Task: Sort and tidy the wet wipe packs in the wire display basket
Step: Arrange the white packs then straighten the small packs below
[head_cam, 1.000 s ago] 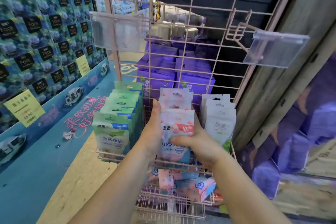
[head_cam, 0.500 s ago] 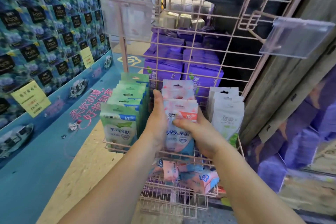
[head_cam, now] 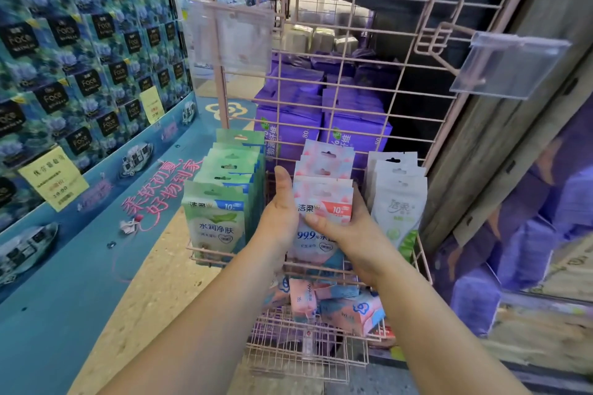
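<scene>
The left hand (head_cam: 280,215) lies flat, fingers straight, against the left side of the pink wipe packs (head_cam: 324,202). The right hand (head_cam: 348,228) grips the front pack, thumb across its face. Three pink packs show in this middle row, perhaps more hidden. Five green packs (head_cam: 218,218) stand to the left, three white packs (head_cam: 399,205) to the right, all upright in the wire basket (head_cam: 423,260). A lower basket (head_cam: 308,349) holds loose pink packs (head_cam: 340,308), count unclear.

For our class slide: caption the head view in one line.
Both hands, left and right, hold the pink wipe pack between green and white rows.
</scene>
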The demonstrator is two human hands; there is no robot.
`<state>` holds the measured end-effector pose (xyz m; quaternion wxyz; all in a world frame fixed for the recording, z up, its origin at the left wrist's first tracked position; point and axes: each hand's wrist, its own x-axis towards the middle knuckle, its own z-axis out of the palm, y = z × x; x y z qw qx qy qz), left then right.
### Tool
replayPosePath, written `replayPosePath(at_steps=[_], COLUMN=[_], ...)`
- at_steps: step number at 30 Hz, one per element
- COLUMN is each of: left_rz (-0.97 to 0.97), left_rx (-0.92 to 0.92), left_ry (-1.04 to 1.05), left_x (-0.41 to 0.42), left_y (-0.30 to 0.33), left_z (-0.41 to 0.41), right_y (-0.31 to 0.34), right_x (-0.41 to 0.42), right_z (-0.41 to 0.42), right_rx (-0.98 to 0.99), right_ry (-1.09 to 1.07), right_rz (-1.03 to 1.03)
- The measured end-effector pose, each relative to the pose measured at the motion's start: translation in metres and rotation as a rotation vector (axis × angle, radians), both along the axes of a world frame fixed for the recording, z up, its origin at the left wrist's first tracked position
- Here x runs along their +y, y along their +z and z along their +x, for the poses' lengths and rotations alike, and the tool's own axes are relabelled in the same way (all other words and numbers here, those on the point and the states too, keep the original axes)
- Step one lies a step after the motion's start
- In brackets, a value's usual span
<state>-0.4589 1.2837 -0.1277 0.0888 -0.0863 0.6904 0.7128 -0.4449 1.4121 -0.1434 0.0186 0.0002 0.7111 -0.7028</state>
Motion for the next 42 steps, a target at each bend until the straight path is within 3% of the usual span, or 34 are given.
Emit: replayPosePath(at_steps=[10,15,22,36,39,42], left_rz=[-0.348,-0.536,-0.546,-0.638,-0.651,-0.489], left_rx=[0.251,0.244,0.253,0.304,0.377,0.464], left_ry=[-0.263,-0.335,-0.383,-0.350,-0.297,-0.163], left_x=[-0.027,-0.033,-0.032,-0.037,-0.047,-0.068], left_y=[-0.007,-0.005,-0.002,0.001,-0.003,-0.005], left_z=[0.022,0.025,0.024,0.032,0.052,0.080], right_y=[0.002,0.004,0.008,0.011,0.007,0.007], right_x=[0.008,0.001,-0.001,0.003,0.002,-0.013], right_z=[0.017,0.019,0.019,0.033,0.053,0.083], right_rx=[-0.033,-0.047,-0.096,-0.011,0.082,0.263], right_ry=[0.066,0.039,0.023,-0.014,-0.153,-0.380], right_rz=[0.176,0.316,0.362,0.546,0.574,0.559])
